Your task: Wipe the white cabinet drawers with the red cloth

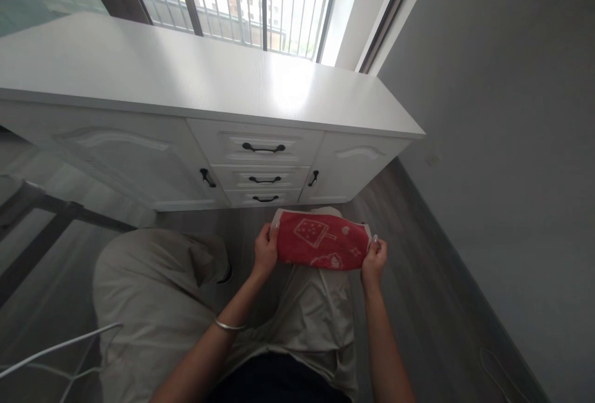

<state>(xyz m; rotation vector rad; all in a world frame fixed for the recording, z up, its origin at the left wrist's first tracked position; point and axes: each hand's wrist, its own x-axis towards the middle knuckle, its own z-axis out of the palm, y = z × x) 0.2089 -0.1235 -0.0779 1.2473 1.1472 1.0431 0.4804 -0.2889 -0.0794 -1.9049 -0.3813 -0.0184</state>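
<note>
A red towel [320, 242] with pale drawn patterns and a light edging is stretched out between my hands, above my right knee. My left hand [266, 248] pinches its left end, with the thumb on top. At the opposite end my right hand [374, 260] grips the edge, thumb up and fingers curled underneath. The cloth looks folded, though its underside is hidden. Beige trousers [311, 307] show below it, and a silver bangle [229, 325] circles my left wrist.
Ahead stands a white cabinet [260, 96] with drawers and dark handles. Behind it is a window [232, 3] with railings. A grey wall [488, 142] rises on the right. White cables [60, 346] cross the lower left, near a dark metal frame [51, 229].
</note>
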